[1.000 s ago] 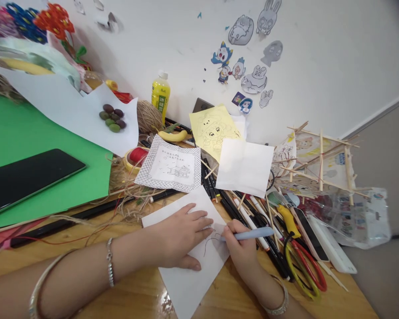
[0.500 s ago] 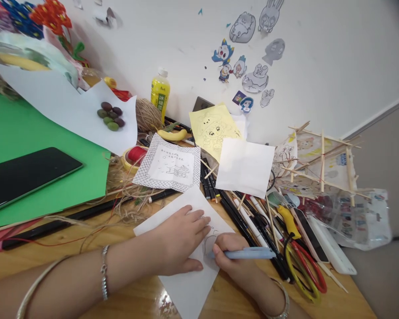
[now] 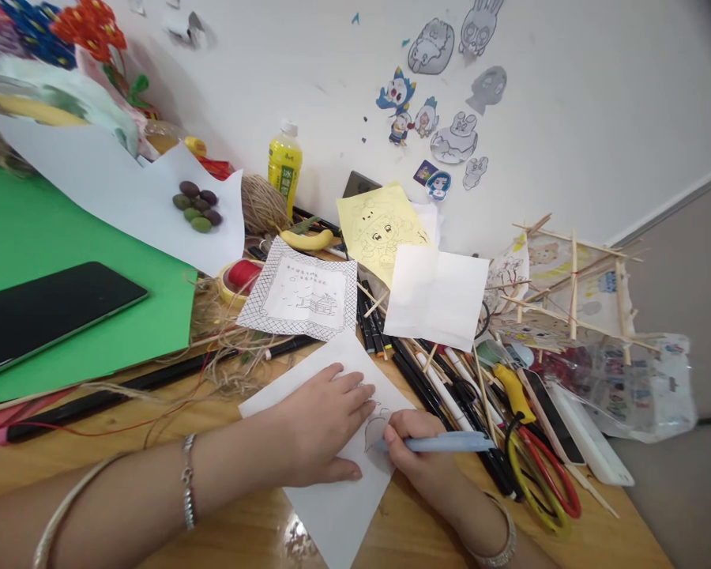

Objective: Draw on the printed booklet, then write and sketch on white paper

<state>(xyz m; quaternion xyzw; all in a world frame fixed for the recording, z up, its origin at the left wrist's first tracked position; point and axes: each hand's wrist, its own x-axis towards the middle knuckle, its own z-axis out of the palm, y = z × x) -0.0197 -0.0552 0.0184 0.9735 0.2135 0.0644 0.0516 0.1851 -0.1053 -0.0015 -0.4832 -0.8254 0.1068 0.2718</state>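
Note:
A white sheet of paper (image 3: pixel 344 518) lies at an angle on the wooden table, with a few thin curved lines drawn on it. My left hand (image 3: pixel 325 423) rests flat on the sheet, fingers spread, hiding part of the drawing. Gripped in my right hand (image 3: pixel 423 454) is a light blue pen (image 3: pixel 450 442); its tip touches the paper beside the curved lines. Just beyond the sheet lies a finished-looking drawing with a hatched border (image 3: pixel 305 296). To its right are a blank white square of paper (image 3: pixel 438 296) and a yellow sheet with a cartoon figure (image 3: pixel 379 225).
Several markers and wooden sticks (image 3: pixel 444 387) crowd the right, near scissors (image 3: pixel 545 482) and a phone (image 3: pixel 551 419). A stick frame (image 3: pixel 574 292) stands behind. On the left are a green sheet (image 3: pixel 166 332), a black tablet or phone (image 3: pixel 53 312) and twine; a yellow-labelled bottle (image 3: pixel 284 170) stands at the back.
My right hand and the pen have shifted slightly right, and the curved outline beside the tip shows more fully. My left hand stays on the sheet.

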